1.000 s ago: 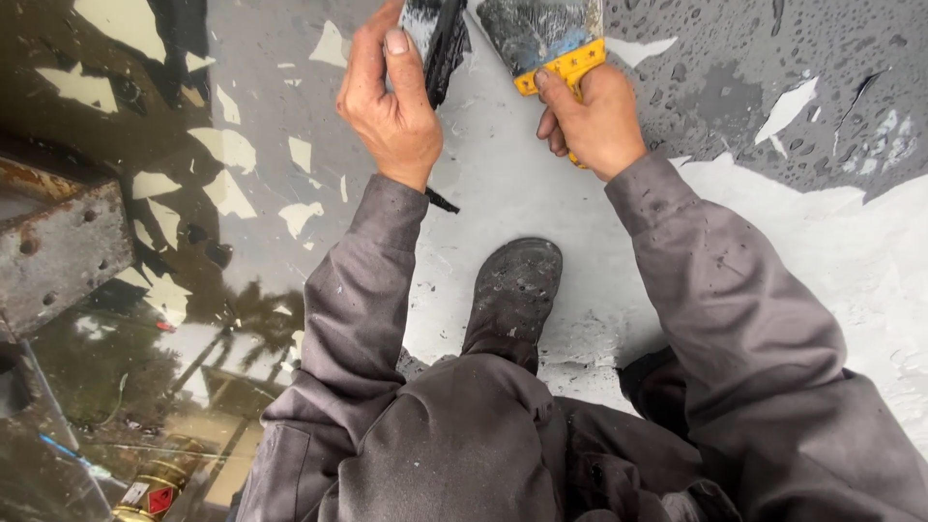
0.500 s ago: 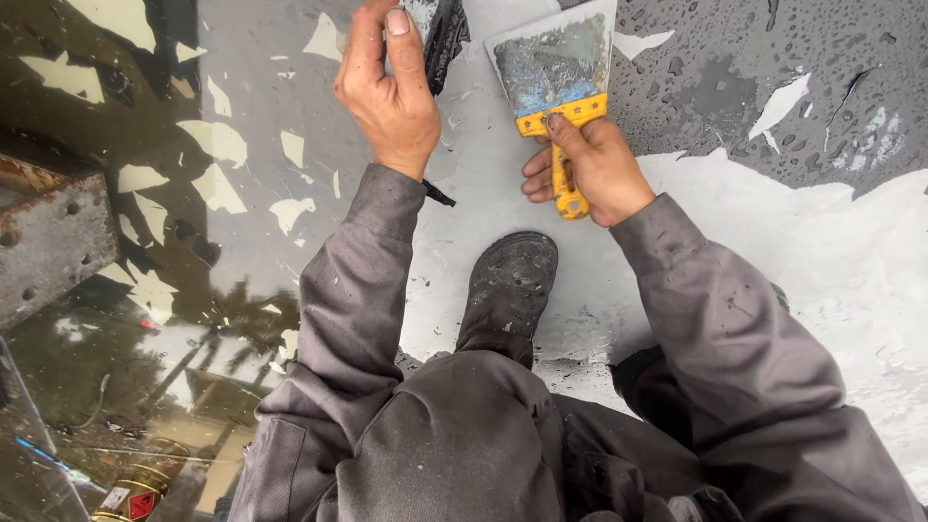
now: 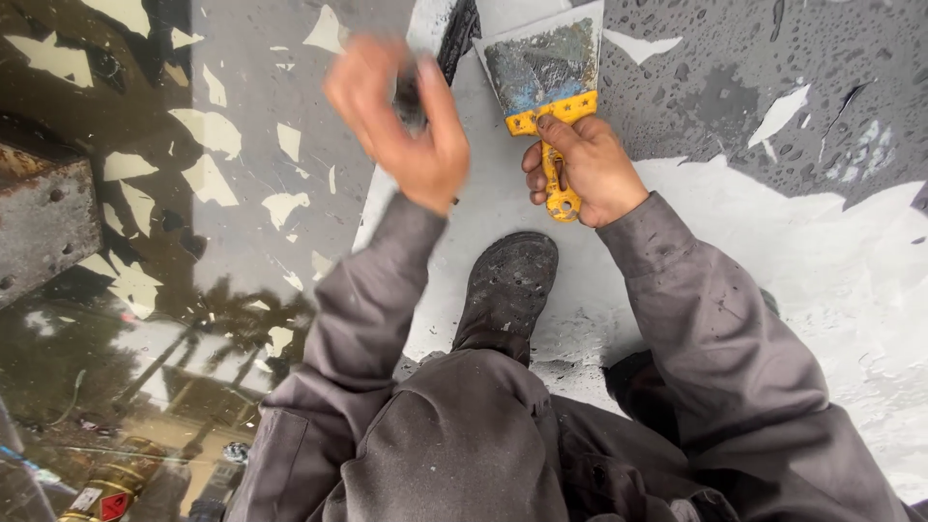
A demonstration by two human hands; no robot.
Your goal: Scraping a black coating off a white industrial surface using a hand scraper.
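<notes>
The right hand (image 3: 585,169) is wrapped tight around the yellow handle of a wide scraper (image 3: 546,82), whose smeared blade lies flat on the pale bared patch (image 3: 677,261) of the wet grey painted surface (image 3: 773,58). The left hand (image 3: 401,126), blurred, has its fingers curled around a strip of peeled dark coating (image 3: 454,39) beside the blade. Nearest the camera are grey trousers, then a scuffed dark boot (image 3: 507,290) planted on the pale patch just below both hands. Grey sleeves run up to the hands. Farther left, a glossy dark area (image 3: 145,319) carries pale flakes and reflections, with a rusty metal block (image 3: 43,227) at its edge.
</notes>
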